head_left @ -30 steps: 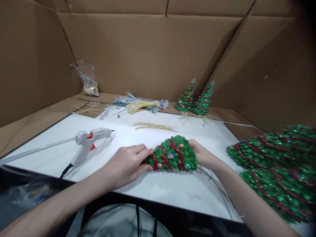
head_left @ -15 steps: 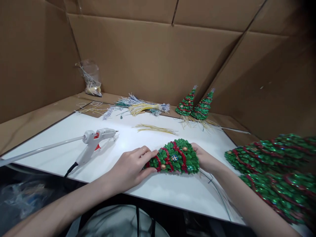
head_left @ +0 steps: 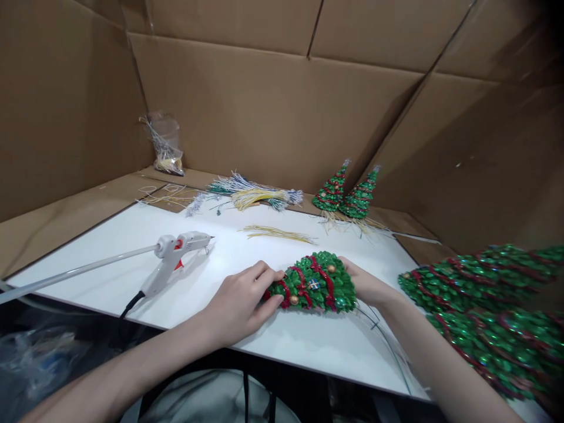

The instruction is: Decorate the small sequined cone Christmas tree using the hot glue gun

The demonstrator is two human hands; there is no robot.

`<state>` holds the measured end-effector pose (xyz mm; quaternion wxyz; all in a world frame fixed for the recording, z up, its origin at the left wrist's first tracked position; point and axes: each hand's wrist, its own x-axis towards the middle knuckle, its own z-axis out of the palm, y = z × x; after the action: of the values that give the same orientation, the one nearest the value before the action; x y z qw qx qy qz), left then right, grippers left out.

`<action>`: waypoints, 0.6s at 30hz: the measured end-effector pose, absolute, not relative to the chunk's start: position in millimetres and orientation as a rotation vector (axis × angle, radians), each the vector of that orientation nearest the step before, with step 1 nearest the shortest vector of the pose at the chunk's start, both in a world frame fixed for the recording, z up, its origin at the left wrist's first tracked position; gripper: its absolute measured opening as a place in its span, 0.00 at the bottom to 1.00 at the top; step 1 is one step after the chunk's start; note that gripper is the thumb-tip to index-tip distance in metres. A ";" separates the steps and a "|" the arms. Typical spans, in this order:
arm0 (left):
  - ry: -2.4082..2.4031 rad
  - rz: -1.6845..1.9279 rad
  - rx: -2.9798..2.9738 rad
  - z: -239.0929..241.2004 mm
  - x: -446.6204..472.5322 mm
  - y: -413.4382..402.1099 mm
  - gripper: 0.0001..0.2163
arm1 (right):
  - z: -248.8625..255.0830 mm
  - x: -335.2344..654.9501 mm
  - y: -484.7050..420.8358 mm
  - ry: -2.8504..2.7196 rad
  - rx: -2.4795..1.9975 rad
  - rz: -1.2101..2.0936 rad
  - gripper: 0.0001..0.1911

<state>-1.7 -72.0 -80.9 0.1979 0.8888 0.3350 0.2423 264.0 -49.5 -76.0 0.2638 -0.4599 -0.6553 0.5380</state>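
A small green Christmas tree [head_left: 315,285] with red garland, gold balls and a blue gift ornament lies on its side over the white board [head_left: 118,241]. My left hand [head_left: 247,302] grips its narrow end between thumb and fingers. At the wide base, my right hand [head_left: 359,282] holds on from behind; its fingertips are hidden by the tree. A thin dark green wire [head_left: 388,341] trails from the base toward the board's front edge. Left of my hands stands a white glue gun [head_left: 170,264] with a long clear glue stick in its back.
Yellow wires [head_left: 277,234] lie mid-board, with bundled white, yellow and green wires [head_left: 255,192] behind. Two small trees [head_left: 330,189] stand at the back. Larger trees [head_left: 484,279] lie at right. A plastic bag [head_left: 167,147] sits in the back-left corner. Cardboard walls [head_left: 273,106] surround the board.
The view has shifted slightly. Both hands keep their hold on the tree, which stays nearly in place.
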 end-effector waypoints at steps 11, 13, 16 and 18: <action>0.994 0.686 2.253 -78.5 9.8 -72.0 0.07 | -80.6 265.9 -50.7 -1.777 -1.217 1.432 0.13; 0.993 0.680 2.243 -78.4 10.1 -72.1 0.07 | -81.0 265.3 -51.2 -1.763 -1.192 1.447 0.12; 1.007 0.672 2.246 -78.5 10.1 -72.9 0.07 | -81.6 264.4 -52.8 -1.722 -1.166 1.454 0.11; 1.016 0.667 2.259 -78.8 9.8 -73.7 0.07 | -81.6 263.8 -54.0 -1.704 -1.163 1.470 0.10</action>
<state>9.8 -73.7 -78.8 0.2842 0.8443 0.3798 0.2494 263.8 -54.0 -81.6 0.2995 -0.4380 -0.6419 0.5536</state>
